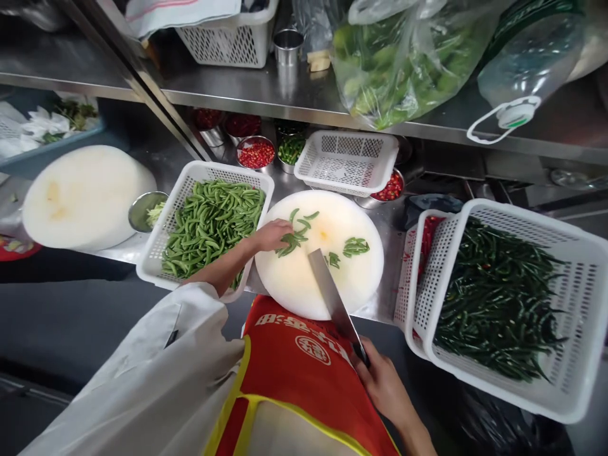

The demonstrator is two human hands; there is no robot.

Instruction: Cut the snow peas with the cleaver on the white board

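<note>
Left hand (274, 235): at green pods (294, 240) on board (294, 285), grip unclear
Right hand (382, 380): grip closed on cleaver (331, 294)
Pod basket (232, 171): pods, board's left
Chilli basket (586, 297): dark chillies (498, 304), board's right
Bowl (268, 169): red chillies (255, 153), behind board

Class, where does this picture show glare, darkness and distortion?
Head view: white glints on the plastic bag; head view: darkness below the counter, lower left, hiding detail; head view: the large basket at right looks stretched; head view: the middle chopping board is bright, the cleaver clear in outline.
</note>
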